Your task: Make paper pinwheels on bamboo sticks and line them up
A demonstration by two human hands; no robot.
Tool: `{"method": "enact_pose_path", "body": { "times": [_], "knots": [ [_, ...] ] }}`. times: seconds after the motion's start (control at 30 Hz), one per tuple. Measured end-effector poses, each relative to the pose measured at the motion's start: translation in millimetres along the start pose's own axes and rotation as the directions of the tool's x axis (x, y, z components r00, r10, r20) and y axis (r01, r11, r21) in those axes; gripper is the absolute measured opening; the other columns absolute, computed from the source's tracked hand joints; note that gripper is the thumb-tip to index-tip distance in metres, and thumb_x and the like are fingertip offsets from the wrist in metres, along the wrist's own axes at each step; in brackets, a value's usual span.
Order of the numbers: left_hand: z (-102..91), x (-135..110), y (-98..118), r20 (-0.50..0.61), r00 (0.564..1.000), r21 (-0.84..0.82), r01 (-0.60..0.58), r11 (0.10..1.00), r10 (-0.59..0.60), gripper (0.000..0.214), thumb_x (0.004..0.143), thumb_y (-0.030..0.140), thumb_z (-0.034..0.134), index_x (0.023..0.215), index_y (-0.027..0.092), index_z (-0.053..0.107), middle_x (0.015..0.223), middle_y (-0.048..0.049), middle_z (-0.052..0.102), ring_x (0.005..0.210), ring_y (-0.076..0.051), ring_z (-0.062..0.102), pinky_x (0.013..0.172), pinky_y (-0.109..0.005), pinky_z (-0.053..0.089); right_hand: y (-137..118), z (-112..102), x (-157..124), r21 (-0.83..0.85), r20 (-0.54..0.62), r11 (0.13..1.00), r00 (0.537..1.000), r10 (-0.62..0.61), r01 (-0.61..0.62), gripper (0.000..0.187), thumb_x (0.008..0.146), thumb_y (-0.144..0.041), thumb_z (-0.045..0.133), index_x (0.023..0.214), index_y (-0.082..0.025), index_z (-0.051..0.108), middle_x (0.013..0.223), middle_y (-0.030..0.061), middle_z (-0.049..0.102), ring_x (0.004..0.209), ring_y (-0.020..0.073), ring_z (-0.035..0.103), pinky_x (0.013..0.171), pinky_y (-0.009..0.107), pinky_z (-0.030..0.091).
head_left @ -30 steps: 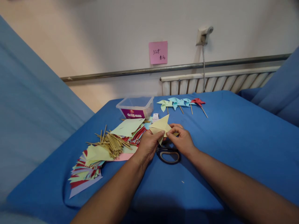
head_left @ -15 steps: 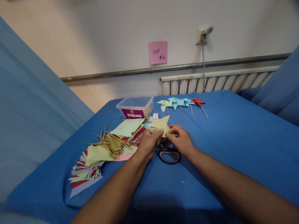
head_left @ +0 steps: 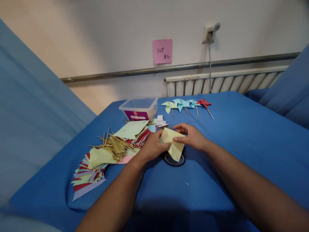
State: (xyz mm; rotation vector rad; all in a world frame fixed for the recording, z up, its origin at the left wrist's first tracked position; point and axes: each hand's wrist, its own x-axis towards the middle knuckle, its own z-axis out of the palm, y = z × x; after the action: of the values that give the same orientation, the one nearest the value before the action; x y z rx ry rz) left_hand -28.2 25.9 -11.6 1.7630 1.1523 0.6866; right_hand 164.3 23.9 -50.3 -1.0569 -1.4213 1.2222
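Between my two hands is a pale yellow sheet of paper (head_left: pixel 174 151), fairly flat and tilted, with fold marks on it. My left hand (head_left: pixel 154 145) pinches its left side, thumb in front. On the right side, my right hand (head_left: pixel 190 137) has its thumb on the paper's face and its fingers behind. Under the paper lie scissors (head_left: pixel 174 163) on the blue cloth; one dark handle loop shows and the rest is hidden. Small white boxes (head_left: pixel 161 121) stand just beyond my left hand.
Left of my hands lie a bundle of thin sticks (head_left: pixel 118 149), a stack of coloured papers (head_left: pixel 131 129) and a fanned stack of paper pieces (head_left: pixel 89 178). A clear plastic tub (head_left: pixel 138 109) stands behind. Finished pinwheels (head_left: pixel 183 104) lie in a row at the back, near the radiator (head_left: pixel 227 82).
The yellow paper was bent with a point standing up; now it is spread flatter and hangs lower over the scissors. My right hand has moved slightly up and right.
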Motion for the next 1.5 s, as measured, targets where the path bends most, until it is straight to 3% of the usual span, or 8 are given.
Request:
{"method": "enact_pose_path", "body": {
  "times": [0.23,0.43,0.6,0.73,0.9,1.2,1.37,1.5],
  "knots": [
    [-0.9,-1,-1,-0.021,0.995,0.173,-0.091,0.981,0.096,0.040,0.068,0.026,0.069,0.106,0.014,0.064,0.097,-0.0078,0.071,0.082,-0.022,0.064,0.066,-0.029,0.047,5,13,-2,-0.024,0.034,0.999,0.999,0.040,-0.039,0.031,0.062,-0.029,0.077,0.088,-0.020,0.064,0.080,-0.0010,0.067,0.070,0.0165,0.060,0.062,0.028,0.047],
    [6.5,4,-4,-0.281,0.960,-0.237,-0.054,0.970,-0.015,0.045,0.065,0.024,0.074,0.107,0.014,0.062,0.094,-0.0055,0.071,0.079,-0.019,0.065,0.071,-0.028,0.049,10,27,-2,0.177,-0.257,0.984,0.966,0.015,0.032,0.033,0.063,-0.035,0.077,0.088,-0.019,0.062,0.083,-0.0003,0.069,0.073,0.0174,0.062,0.069,0.030,0.050],
    [16.3,8,-12,-0.109,0.981,-0.597,0.066,0.799,-0.162,0.032,0.065,0.029,0.079,0.089,0.012,0.068,0.081,-0.0060,0.072,0.069,-0.016,0.064,0.066,-0.027,0.048,9,35,-5,0.320,-0.311,0.947,0.946,0.087,0.018,0.041,0.063,-0.039,0.080,0.094,-0.018,0.062,0.087,0.0026,0.071,0.075,0.0187,0.064,0.070,0.032,0.052],
    [19.2,9,-17,-0.124,0.956,-0.615,0.138,0.777,-0.267,0.026,0.059,0.028,0.082,0.074,0.012,0.068,0.068,-0.0055,0.070,0.057,-0.014,0.060,0.057,-0.025,0.044,9,36,-6,0.306,-0.300,0.952,0.947,0.112,-0.016,0.042,0.063,-0.041,0.080,0.094,-0.019,0.061,0.087,0.0029,0.072,0.073,0.0193,0.065,0.070,0.033,0.053],
    [17.6,10,-19,-0.033,0.962,-0.627,0.191,0.755,-0.271,0.027,0.059,0.029,0.080,0.074,0.009,0.070,0.066,-0.0086,0.070,0.056,-0.017,0.061,0.055,-0.027,0.044,10,37,-5,0.276,-0.288,0.960,0.950,0.121,-0.039,0.043,0.062,-0.044,0.079,0.091,-0.020,0.059,0.086,0.0031,0.071,0.072,0.0201,0.065,0.068,0.034,0.052],
    [17.7,12,-25,-0.053,0.955,-0.623,0.197,0.757,-0.292,0.024,0.058,0.026,0.080,0.071,0.010,0.069,0.065,-0.0078,0.069,0.053,-0.015,0.059,0.053,-0.026,0.043,15,37,-4,0.223,-0.282,0.975,0.955,0.090,-0.026,0.040,0.065,-0.041,0.077,0.093,-0.019,0.058,0.085,0.0032,0.070,0.073,0.0202,0.064,0.067,0.034,0.053],
    [13.5,10,-18,-0.044,0.955,-0.703,0.180,0.688,-0.294,0.016,0.061,0.020,0.078,0.069,0.008,0.070,0.063,-0.0081,0.069,0.053,-0.015,0.060,0.055,-0.027,0.047,11,38,-9,-0.023,-0.360,0.979,0.912,-0.196,0.202,0.045,0.073,-0.030,0.069,0.114,-0.021,0.052,0.113,0.0095,0.065,0.101,0.0247,0.064,0.087,0.041,0.053],
    [6.8,9,-11,-0.038,0.960,-0.807,0.133,0.575,-0.276,0.019,0.064,0.013,0.075,0.083,0.007,0.074,0.078,-0.0104,0.075,0.067,-0.017,0.066,0.069,-0.028,0.053,0,36,-20,-0.477,-0.168,0.776,0.824,-0.541,0.413,0.055,0.073,-0.012,0.062,0.125,-0.028,0.053,0.146,0.0101,0.040,0.136,0.0296,0.040,0.109,0.051,0.038]
  ]
}}
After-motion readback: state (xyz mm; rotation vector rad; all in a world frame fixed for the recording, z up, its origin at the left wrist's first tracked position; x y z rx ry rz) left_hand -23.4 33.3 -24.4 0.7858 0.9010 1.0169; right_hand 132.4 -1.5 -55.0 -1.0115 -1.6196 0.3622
